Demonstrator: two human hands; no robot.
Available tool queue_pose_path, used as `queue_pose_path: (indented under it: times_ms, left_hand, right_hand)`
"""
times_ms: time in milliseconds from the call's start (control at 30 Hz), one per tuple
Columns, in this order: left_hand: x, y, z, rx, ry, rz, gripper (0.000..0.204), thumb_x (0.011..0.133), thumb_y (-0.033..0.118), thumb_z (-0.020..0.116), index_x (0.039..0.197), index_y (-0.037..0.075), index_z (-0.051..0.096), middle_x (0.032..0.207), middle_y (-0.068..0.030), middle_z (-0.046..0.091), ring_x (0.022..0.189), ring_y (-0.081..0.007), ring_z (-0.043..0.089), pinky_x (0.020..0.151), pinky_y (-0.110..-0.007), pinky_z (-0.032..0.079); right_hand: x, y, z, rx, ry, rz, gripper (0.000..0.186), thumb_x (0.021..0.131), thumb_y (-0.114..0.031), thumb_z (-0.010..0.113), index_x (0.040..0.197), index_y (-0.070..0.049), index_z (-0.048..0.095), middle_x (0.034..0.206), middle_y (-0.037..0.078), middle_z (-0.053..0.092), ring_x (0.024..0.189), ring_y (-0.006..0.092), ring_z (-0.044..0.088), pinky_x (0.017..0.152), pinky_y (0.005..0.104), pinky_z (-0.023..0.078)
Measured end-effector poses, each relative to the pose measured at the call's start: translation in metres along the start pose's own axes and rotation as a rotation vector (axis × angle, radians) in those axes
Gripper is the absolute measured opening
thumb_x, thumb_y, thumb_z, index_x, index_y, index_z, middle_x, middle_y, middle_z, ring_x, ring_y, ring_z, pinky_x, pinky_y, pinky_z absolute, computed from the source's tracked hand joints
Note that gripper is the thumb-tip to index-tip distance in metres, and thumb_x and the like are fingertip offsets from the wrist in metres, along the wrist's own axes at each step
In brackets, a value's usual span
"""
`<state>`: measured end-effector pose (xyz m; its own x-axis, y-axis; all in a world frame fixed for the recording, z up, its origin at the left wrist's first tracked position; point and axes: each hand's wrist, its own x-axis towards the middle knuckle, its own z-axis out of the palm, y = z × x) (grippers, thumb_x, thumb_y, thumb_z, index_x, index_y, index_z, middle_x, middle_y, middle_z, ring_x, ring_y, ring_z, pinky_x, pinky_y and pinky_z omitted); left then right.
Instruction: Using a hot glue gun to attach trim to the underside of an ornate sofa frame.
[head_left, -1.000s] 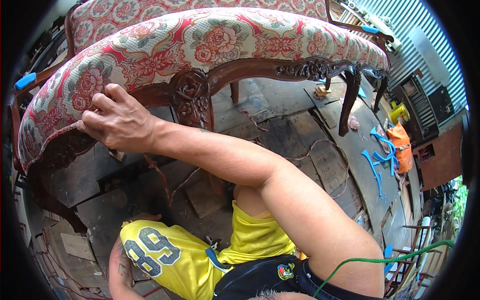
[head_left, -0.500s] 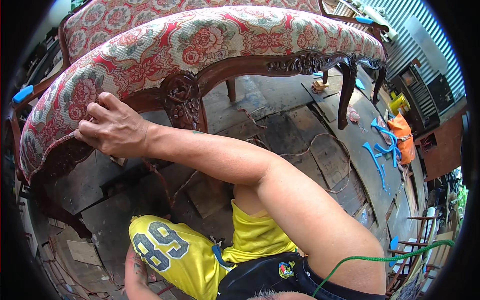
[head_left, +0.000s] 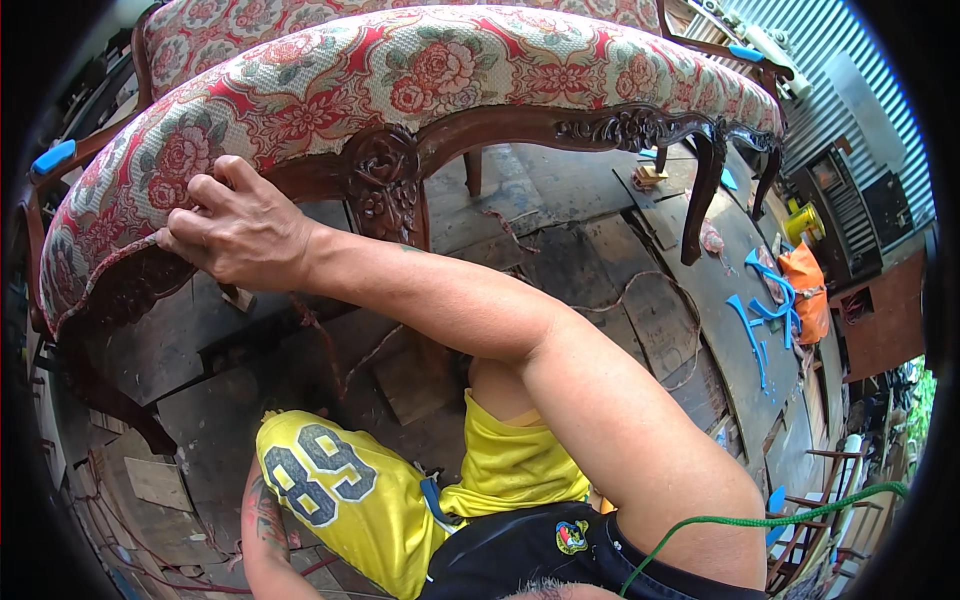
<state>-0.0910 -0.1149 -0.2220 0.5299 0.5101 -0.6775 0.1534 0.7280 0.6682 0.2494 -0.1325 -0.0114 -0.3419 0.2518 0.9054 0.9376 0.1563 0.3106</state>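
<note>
A carved dark wood sofa with red and cream floral upholstery (head_left: 330, 100) stretches across in front of me. My right hand (head_left: 240, 225) reaches over to its left part, its fingers curled and closed at the lower fabric edge (head_left: 120, 258), just above the wooden rail. Its fingertips are partly hidden, and no tool shows in it. Right of this hand is a carved wooden rosette (head_left: 385, 180) on the front rail. Only my left forearm (head_left: 265, 535) shows at the lower left; the hand is hidden behind my knee in yellow shorts (head_left: 350, 490).
Dark wooden boards (head_left: 610, 270) make up the floor, with a loose cord (head_left: 640, 278) lying across them. Blue strips (head_left: 760, 310) and an orange bag (head_left: 803, 285) lie on the right, near a yellow can (head_left: 803, 222). A green cord (head_left: 760, 521) hangs at the lower right.
The view has shifted slightly, so the sofa sits a little further right and higher. My right hand stays at the same stretch of fabric edge.
</note>
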Motion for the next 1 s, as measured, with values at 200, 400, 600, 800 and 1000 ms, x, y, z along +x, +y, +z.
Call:
queue_pose_path:
  times_ms: [200,400,600,800,1000]
  left_hand:
    - [-0.008,-0.001,-0.006,-0.014,0.004,0.022,0.034,0.11,0.026,0.057,0.123,-0.003,0.071,0.117,-0.0141,0.076,0.102,-0.0234,0.074,0.096,-0.036,0.057]
    - [-0.009,0.003,-0.016,-0.026,0.009,0.044,0.034,0.11,0.024,0.057,0.127,-0.003,0.069,0.12,-0.0149,0.075,0.104,-0.0243,0.074,0.098,-0.036,0.057]
    - [-0.021,-0.006,-0.019,-0.057,0.028,0.035,0.035,0.11,0.022,0.056,0.13,-0.004,0.068,0.123,-0.0157,0.075,0.106,-0.0251,0.074,0.1,-0.037,0.057]
    - [-0.021,-0.003,-0.021,-0.062,0.02,0.055,0.036,0.11,0.019,0.055,0.134,-0.004,0.067,0.126,-0.0166,0.075,0.108,-0.026,0.075,0.102,-0.037,0.058]
    - [-0.022,-0.004,-0.03,-0.078,0.02,0.068,0.037,0.11,0.017,0.055,0.137,-0.005,0.066,0.129,-0.0174,0.075,0.11,-0.0268,0.075,0.103,-0.038,0.058]
  right_hand:
    - [0.002,0.0,-0.003,0.017,-0.02,0.008,0.037,0.088,-0.025,0.07,0.122,-0.017,0.08,0.103,0.0,0.058,0.111,0.0265,0.056,0.098,0.0473,0.043]
    - [-0.002,0.0,-0.001,0.014,-0.045,0.01,0.037,0.089,-0.025,0.069,0.123,-0.018,0.08,0.106,-0.001,0.06,0.112,0.026,0.055,0.099,0.0477,0.042]
    - [0.0,0.0,-0.001,0.0,-0.026,0.001,0.035,0.089,-0.026,0.069,0.122,-0.02,0.081,0.107,-0.003,0.061,0.112,0.0252,0.055,0.1,0.0467,0.041]
    - [0.0,0.0,-0.003,-0.008,-0.056,0.001,0.036,0.09,-0.025,0.069,0.123,-0.019,0.08,0.108,-0.002,0.061,0.113,0.0252,0.055,0.101,0.0465,0.041]
    - [-0.001,0.001,-0.003,0.004,-0.048,0.002,0.038,0.09,-0.026,0.069,0.125,-0.018,0.079,0.106,-0.001,0.06,0.112,0.0254,0.055,0.099,0.0467,0.042]
